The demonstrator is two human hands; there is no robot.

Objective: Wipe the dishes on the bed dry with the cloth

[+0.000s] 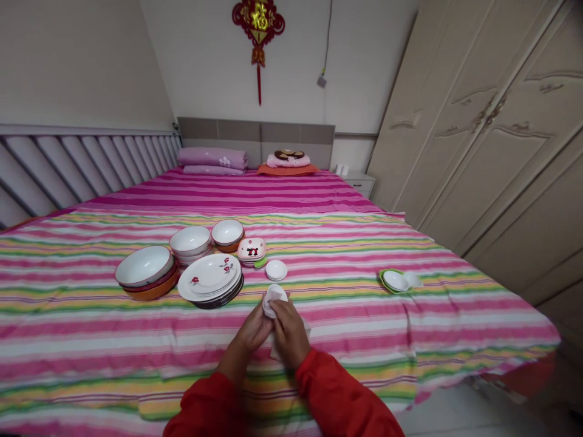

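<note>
My left hand [255, 328] is closed around a small white dish [274, 292], held tilted over the striped cover. My right hand [291, 331] presses a white cloth or tissue [304, 331] into that dish, and part of it hangs below the fingers. Just beyond my hands a small white saucer [276, 270] lies on the cover. A stack of plates [208, 276] with red flowers on the top one is to the left. Beside it are several square dishes [251, 249] with a cartoon print and a green piece under them.
Stacked bowls [148, 267] stand at the left, with more bowls [190, 241] and a smaller bowl stack [228, 232] behind. At the right lie a green-rimmed dish with a white dish [395, 280] in it. Pillows [212, 159] rest by the headboard [296, 135]; a wardrobe [455, 133] flanks the bed.
</note>
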